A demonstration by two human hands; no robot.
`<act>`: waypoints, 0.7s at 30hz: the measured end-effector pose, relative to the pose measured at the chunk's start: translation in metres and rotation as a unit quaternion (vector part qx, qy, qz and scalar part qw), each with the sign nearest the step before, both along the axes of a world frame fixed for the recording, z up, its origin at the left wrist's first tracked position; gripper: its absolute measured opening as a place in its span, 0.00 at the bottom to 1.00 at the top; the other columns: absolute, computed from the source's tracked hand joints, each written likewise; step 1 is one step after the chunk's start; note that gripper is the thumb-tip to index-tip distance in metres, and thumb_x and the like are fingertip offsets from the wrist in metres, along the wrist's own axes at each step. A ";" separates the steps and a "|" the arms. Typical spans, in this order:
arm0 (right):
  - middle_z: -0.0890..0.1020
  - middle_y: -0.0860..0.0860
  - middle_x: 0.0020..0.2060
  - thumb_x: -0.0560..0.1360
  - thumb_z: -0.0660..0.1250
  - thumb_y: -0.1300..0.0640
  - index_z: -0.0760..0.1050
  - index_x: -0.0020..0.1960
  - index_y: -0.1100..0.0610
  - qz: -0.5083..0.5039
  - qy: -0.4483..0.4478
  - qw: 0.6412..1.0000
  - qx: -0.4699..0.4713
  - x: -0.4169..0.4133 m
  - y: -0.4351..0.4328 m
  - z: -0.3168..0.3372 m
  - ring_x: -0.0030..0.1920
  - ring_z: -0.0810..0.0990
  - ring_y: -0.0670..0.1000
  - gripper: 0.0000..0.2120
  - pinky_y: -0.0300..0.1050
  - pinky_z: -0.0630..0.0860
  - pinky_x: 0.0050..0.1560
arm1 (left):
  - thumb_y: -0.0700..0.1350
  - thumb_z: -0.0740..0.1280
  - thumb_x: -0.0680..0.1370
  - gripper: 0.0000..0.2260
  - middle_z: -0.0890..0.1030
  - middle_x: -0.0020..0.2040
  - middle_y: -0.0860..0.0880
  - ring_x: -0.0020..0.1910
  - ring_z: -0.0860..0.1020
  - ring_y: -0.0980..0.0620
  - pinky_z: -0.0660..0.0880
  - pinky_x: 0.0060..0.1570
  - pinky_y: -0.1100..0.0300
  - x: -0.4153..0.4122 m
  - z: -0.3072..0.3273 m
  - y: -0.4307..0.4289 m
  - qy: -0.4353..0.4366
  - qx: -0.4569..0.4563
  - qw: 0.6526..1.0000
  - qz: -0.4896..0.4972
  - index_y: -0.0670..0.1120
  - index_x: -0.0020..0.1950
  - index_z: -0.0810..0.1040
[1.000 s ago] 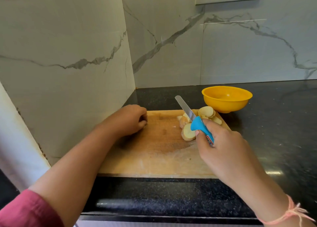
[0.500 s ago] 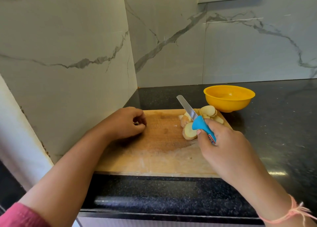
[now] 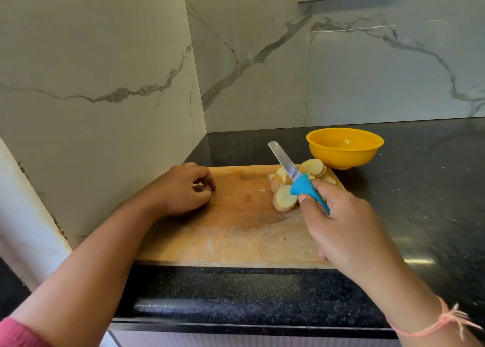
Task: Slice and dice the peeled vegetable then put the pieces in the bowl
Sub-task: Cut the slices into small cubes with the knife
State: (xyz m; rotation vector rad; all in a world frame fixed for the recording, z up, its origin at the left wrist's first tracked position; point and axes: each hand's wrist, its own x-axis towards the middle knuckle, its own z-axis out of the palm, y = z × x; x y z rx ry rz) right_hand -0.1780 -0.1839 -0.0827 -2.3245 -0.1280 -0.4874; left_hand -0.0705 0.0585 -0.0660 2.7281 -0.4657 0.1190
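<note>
The left hand [image 3: 183,189] rests on the board at about 10 o'clock. A second ago it was a tight fist; now its fingers have loosened into a slack curl, the thumb near the fingertips, and nothing shows in its hold. The right hand [image 3: 343,231] has hardly shifted. It grips the blue handle of the knife [image 3: 296,179], whose blade is lifted clear of the wood and points toward 11 o'clock, passing over the near edge of the potato slices [image 3: 284,197]. Those slices, the task's vegetable, lie in a loose overlapping heap at the 1 o'clock corner of the cutting board [image 3: 236,228], where they were in the earlier views. They are round cuts, not yet cubes. Just past that corner, also toward 1 o'clock, the yellow bowl [image 3: 343,158] stands on the dark counter [image 3: 420,189], and no pieces can be seen in it. The opening left hand reads as a pause between cuts, likely the start of a reach toward 2 o'clock to gather and steady the slices for the blade. By that reading slicing is done, while dicing and the transfer to the bowl remain.
</note>
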 end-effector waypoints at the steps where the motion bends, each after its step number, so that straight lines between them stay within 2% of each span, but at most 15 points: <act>1: 0.74 0.46 0.31 0.79 0.55 0.48 0.71 0.60 0.48 -0.001 0.001 1.000 0.000 0.000 -0.001 0.000 0.31 0.77 0.47 0.13 0.42 0.75 0.31 | 0.43 0.65 0.77 0.08 0.73 0.53 0.55 0.54 0.72 0.56 0.67 0.47 0.66 0.000 0.000 0.001 0.005 0.001 1.000 0.003 0.58 0.47 0.76; 8: 0.74 0.48 0.30 0.79 0.56 0.49 0.73 0.57 0.50 0.001 -0.002 1.000 0.021 -0.002 -0.002 0.000 0.30 0.78 0.48 0.12 0.45 0.75 0.33 | 0.34 0.61 0.78 0.15 0.71 0.58 0.52 0.58 0.69 0.53 0.67 0.53 0.62 0.003 0.000 0.002 -0.012 0.012 0.999 0.049 0.56 0.52 0.73; 11: 0.75 0.49 0.30 0.78 0.56 0.49 0.73 0.57 0.51 0.001 -0.012 0.999 0.030 -0.004 -0.003 -0.001 0.30 0.77 0.50 0.12 0.48 0.76 0.34 | 0.39 0.63 0.79 0.13 0.71 0.61 0.53 0.61 0.68 0.53 0.68 0.60 0.58 0.003 0.002 -0.003 -0.055 0.001 0.997 0.060 0.58 0.55 0.70; 15: 0.75 0.49 0.30 0.78 0.56 0.50 0.73 0.57 0.52 -0.001 -0.014 0.999 0.038 -0.003 -0.002 -0.001 0.30 0.78 0.50 0.11 0.49 0.77 0.34 | 0.44 0.65 0.79 0.10 0.74 0.57 0.57 0.56 0.73 0.59 0.70 0.56 0.63 -0.010 0.013 -0.032 -0.084 -0.062 0.994 -0.027 0.57 0.56 0.72; 17: 0.76 0.49 0.30 0.78 0.56 0.49 0.72 0.57 0.51 -0.001 -0.014 0.999 0.039 -0.002 -0.002 -0.001 0.30 0.77 0.50 0.12 0.49 0.77 0.35 | 0.44 0.65 0.79 0.09 0.76 0.56 0.57 0.54 0.75 0.59 0.73 0.54 0.64 -0.014 0.015 -0.055 -0.060 -0.071 0.994 -0.062 0.55 0.56 0.73; 21: 0.75 0.46 0.32 0.79 0.55 0.48 0.70 0.61 0.48 -0.006 -0.011 0.999 0.037 -0.002 -0.002 -0.003 0.31 0.77 0.47 0.13 0.40 0.75 0.32 | 0.49 0.67 0.78 0.09 0.78 0.54 0.54 0.51 0.77 0.57 0.76 0.52 0.65 -0.006 0.011 -0.091 0.032 -0.085 0.993 -0.070 0.53 0.57 0.73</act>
